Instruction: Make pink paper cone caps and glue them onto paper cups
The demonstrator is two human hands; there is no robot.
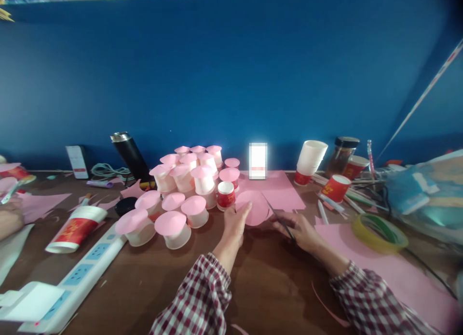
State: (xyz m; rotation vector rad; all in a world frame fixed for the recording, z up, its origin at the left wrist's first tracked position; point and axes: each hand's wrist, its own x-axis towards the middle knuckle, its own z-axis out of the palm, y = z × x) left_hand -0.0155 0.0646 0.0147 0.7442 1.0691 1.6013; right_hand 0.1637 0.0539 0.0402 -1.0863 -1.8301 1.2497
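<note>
My left hand [235, 226] pinches the left edge of a round piece of pink paper [255, 207], thumb on top. In my right hand [298, 229] is a pair of scissors [277, 212], its blades pointing up and left at the right side of the round paper. A larger pink sheet [285, 190] lies flat behind it. Just beyond my left hand stands a short red paper cup [226, 195] with a white rim. To its left are several cut-down paper cups topped with shallow pink paper cones [170, 224].
At the left lie a power strip [77, 274], a tipped red-and-white cup [76, 229] and a black flask [130, 156]. Another person's hand [10, 216] shows at the far left. Yellow tape [379, 233], stacked white cups [311, 156] and a plastic bag [430, 195] sit at the right.
</note>
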